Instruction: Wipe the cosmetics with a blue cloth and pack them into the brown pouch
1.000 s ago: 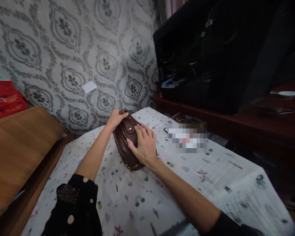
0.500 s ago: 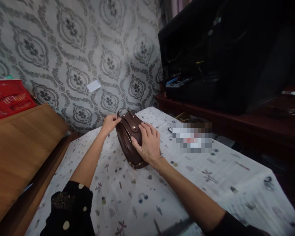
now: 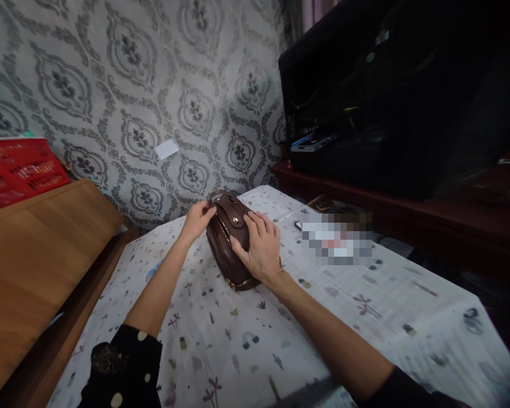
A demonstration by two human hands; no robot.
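Observation:
A brown leather handbag [image 3: 227, 258] rests on the cloth-covered table, its long zip line and a snapped flap [image 3: 237, 220] facing up. At its far left end, my left hand [image 3: 198, 220] pinches the bag's edge close to the zip; whether a zipper pull is between those fingers is hidden. My right hand [image 3: 261, 246] grips the bag from the right, its fingers over the flap side and its thumb beside the zip. A thin handle [image 3: 217, 195] bends up at the bag's far end.
A white patterned cloth [image 3: 221, 351] covers the table. Right of the bag lies a blurred-out item [image 3: 335, 238]. A wooden panel [image 3: 38, 255] with a red basket [image 3: 25, 170] stands left. A large black television [image 3: 386, 102] is at the right, the papered wall [image 3: 153, 73] behind.
The view has shifted slightly, moving the whole scene a little right in the picture. The handle at the bag's far end sits lower. Both hands stay on the bag.

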